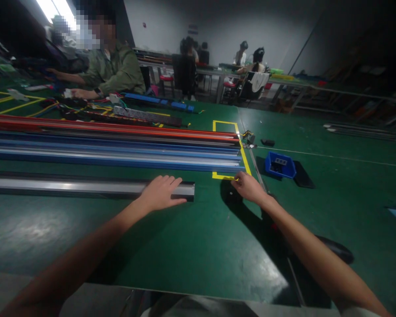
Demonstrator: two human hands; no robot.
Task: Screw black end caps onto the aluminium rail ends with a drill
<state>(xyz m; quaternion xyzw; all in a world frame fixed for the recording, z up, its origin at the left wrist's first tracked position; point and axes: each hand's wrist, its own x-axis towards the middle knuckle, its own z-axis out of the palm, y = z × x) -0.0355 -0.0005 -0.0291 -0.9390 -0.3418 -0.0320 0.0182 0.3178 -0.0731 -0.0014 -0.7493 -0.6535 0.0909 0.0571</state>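
Rail: one, long, silver face, dark edges. Lies flat on the tabletop, running towards 9 o'clock; near end at 3 o'clock of the left hand.
Handling (judged): stiff, probably metal; light for its length, awkward to swing; face likely smooth and slippery, prone to scratches; edges possibly sharp. Best hold: across both long edges, a second hold well towards 9 o'clock against tipping.
Left grip: laid over the rail near its end, fingers extended, thumb apart; no clamping seen.
Right hand: at 3 o'clock of the rail's end, clear of it. Grip curled beside a dark part; whether closed on anything, cannot tell.
Blue rails: at 12 o'clock of the rail, apart from it.
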